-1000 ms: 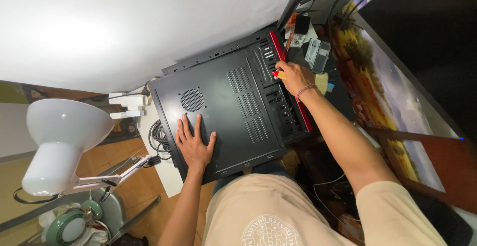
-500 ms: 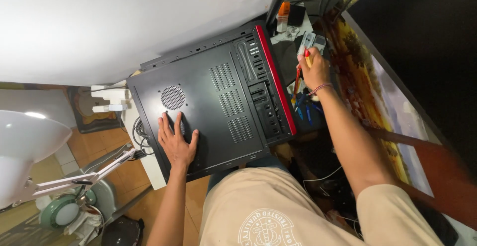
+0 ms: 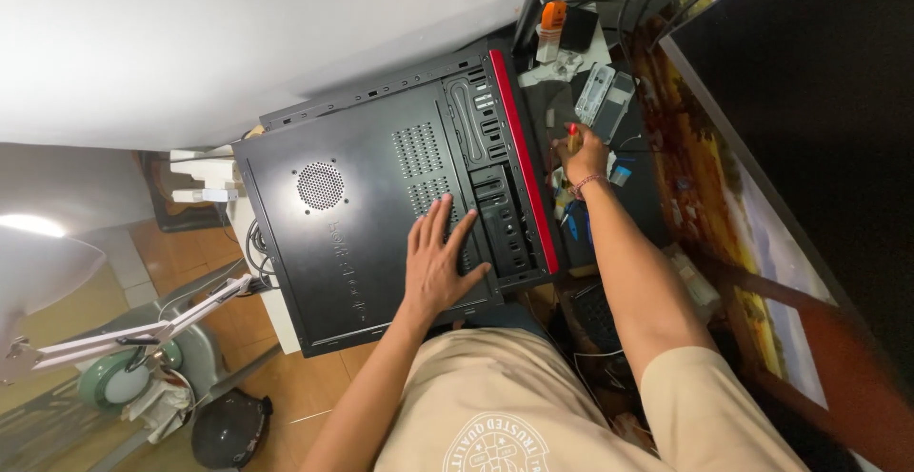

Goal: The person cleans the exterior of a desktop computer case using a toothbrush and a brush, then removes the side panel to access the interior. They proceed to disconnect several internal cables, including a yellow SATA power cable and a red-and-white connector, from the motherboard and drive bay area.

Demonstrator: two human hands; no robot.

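Left hand: the left hand (image 3: 440,261) lies flat, palm down, fingers spread, on the black side panel; its grip is open and holds nothing.
Left arm: reaches forward from the lap, forearm nearly straight.
Right hand: the right hand (image 3: 583,153) is curled closed around a small red-handled tool (image 3: 572,132), beyond the red front edge.
Right arm: stretched out over the cluttered table (image 3: 657,196).
Computer case (image 3: 381,215): lies on its side before the person, between the arms.
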